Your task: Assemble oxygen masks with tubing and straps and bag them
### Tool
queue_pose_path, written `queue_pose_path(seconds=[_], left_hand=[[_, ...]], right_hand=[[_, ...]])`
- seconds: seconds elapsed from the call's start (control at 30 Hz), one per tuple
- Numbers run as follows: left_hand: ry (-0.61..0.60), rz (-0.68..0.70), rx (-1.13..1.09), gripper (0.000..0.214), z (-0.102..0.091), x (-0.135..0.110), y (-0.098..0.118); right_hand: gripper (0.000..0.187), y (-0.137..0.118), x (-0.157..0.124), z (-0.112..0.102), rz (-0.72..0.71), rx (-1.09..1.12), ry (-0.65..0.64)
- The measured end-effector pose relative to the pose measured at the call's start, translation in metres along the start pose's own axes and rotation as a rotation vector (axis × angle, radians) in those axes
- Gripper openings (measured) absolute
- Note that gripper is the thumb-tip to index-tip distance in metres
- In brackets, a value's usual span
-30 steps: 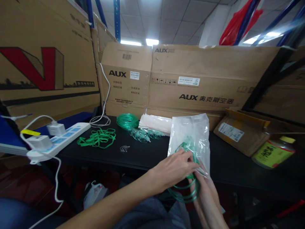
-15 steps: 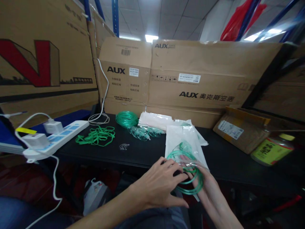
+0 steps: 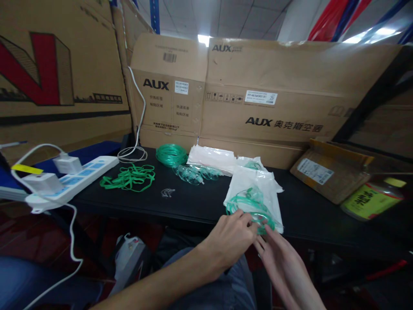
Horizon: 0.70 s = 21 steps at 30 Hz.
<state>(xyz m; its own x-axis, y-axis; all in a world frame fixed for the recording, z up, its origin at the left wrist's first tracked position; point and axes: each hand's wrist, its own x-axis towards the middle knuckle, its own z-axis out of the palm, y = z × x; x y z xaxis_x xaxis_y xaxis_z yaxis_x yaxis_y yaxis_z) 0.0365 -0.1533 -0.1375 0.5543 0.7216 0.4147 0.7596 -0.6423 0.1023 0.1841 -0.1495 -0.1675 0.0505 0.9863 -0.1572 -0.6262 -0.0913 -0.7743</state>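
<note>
At the bag's (image 3: 240, 180) near edge, your left hand (image 3: 230, 237) and right hand (image 3: 279, 254) hide their grip, so I cannot tell it; the tubing (image 3: 248, 206) inside, likely light, springy and slick, is best held by its bunched coils.

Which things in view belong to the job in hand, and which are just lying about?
In hand:
pouch with green tubing, left hand and right hand at its near end

Likely goes with it: tubing coil, clear masks, green straps, white packets

Probably just lying about:
power strip
jar
small carton
</note>
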Motion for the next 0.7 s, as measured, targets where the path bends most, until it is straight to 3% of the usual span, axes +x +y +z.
queue_pose_path(seconds=[0.17, 0.27, 0.43, 0.6, 0.7], left_hand=[[0.116, -0.062, -0.114, 0.026, -0.014, 0.006, -0.004], [0.123, -0.086, 0.011, 0.027, -0.017, 0.015, -0.018], [0.058, 0.002, 0.116, 0.013, -0.003, 0.030, -0.037], [0.074, 0.083, 0.146, 0.013, 0.004, 0.031, -0.036], [0.083, 0.139, 0.149, 0.011, 0.005, 0.029, -0.036]], right_hand=[[0.038, 0.000, -0.003, -0.003, 0.006, 0.001, 0.061], [0.049, -0.003, -0.003, -0.003, 0.056, 0.023, 0.068], [0.066, -0.010, -0.007, -0.004, 0.125, -0.128, -0.008], [0.071, -0.011, -0.006, 0.003, 0.016, -0.196, 0.044], [0.064, -0.010, -0.002, 0.001, -0.015, -0.194, 0.031]])
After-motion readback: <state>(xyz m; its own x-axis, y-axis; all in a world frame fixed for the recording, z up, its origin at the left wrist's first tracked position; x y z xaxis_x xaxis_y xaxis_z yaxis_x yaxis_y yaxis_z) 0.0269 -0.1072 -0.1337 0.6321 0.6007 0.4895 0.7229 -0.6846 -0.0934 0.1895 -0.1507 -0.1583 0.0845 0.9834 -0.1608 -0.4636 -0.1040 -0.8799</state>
